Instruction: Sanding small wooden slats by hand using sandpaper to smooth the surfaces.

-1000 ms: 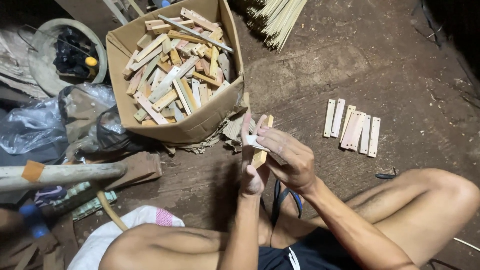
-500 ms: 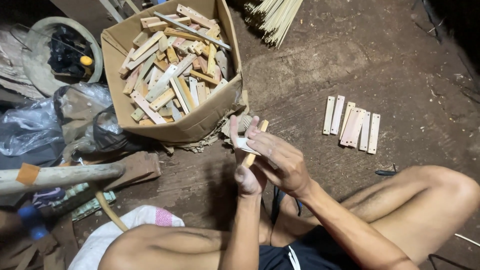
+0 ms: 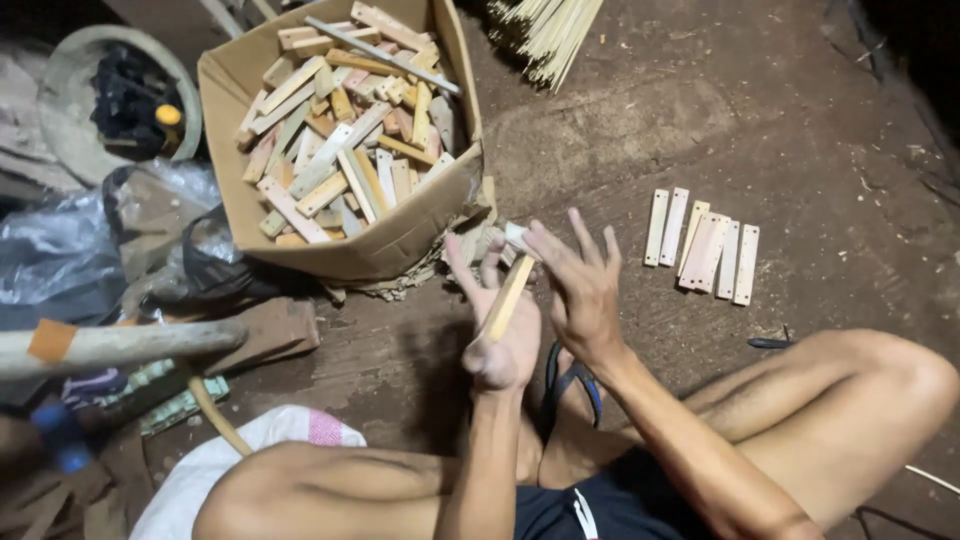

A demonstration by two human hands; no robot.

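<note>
A wooden slat (image 3: pixel 508 298) is gripped in the closed left hand (image 3: pixel 503 335), its long axis tilted up-right; the right hand (image 3: pixel 580 290), fingers spread, is rested against its upper end.

A cardboard box (image 3: pixel 400 245) of wood offcuts sat on the dirt floor (image 3: pixel 800 130), a stick bundle (image 3: pixel 545 30) behind it, crumpled plastic (image 3: pixel 60 260) and a round basin (image 3: pixel 60 70) off to one side.
</note>
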